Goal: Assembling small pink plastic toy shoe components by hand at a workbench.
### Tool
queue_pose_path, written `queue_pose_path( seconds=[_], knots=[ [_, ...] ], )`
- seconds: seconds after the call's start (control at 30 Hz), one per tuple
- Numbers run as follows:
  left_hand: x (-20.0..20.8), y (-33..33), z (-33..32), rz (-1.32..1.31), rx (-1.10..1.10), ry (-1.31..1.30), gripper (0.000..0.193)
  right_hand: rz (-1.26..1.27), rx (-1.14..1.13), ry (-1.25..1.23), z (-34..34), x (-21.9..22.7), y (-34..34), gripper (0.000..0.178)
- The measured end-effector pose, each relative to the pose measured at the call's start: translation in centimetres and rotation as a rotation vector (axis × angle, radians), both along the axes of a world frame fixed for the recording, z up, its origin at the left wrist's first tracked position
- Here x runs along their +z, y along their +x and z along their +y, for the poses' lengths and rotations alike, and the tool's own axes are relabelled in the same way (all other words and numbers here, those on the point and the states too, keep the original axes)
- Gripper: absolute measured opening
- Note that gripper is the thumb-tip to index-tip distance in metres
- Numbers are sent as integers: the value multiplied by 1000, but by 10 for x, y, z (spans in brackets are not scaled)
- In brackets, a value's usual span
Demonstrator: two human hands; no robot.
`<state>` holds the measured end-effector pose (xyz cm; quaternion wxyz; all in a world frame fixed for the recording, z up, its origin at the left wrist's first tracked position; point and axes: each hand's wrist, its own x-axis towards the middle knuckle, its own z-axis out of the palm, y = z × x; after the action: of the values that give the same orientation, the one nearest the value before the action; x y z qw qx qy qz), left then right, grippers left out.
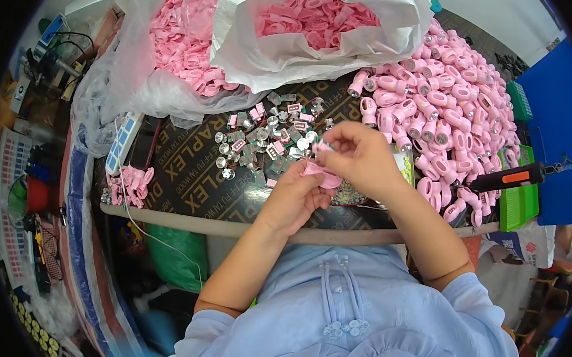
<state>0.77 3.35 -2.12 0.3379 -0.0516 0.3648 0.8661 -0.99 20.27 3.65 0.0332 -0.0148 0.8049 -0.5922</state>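
My left hand [294, 197] is closed on a pink plastic shell half [323, 175], with its hollow shape partly hidden by the fingers. Just above it, my right hand [367, 160] pinches a small part [324, 147] that looks whitish with some green; its exact kind is too small to make out. Under the hands sits a dish of small metal pieces [349, 195], probably screws, mostly covered. Beyond my left hand lies a scatter of small circuit assemblies [270, 140] with silver reflectors and pink blocks.
Assembled pink mini flashlights [448, 96] heap on the right. A black-and-orange electric screwdriver [508, 178] hangs beside them, near a green basket [520, 200]. White sack [239, 57] and clear bag [122, 77] hold pink shells at the back. Loose pink pieces [131, 186] and a power strip [124, 142] lie left.
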Motion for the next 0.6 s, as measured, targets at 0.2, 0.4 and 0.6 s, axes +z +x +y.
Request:
queue_pose_path(
  seconds=[0.2, 0.4, 0.6],
  knots=[
    [3, 17, 9, 58, -81, -125, 36, 66, 55, -381, -10, -4, -19, 18],
    [-2, 13, 2, 132, -19, -110, 41, 153, -8, 85, -5, -14, -27, 23],
    [-9, 9, -4, 149, -45, -26, 39, 36, 108, 8, -1, -8, -40, 19]
  ],
)
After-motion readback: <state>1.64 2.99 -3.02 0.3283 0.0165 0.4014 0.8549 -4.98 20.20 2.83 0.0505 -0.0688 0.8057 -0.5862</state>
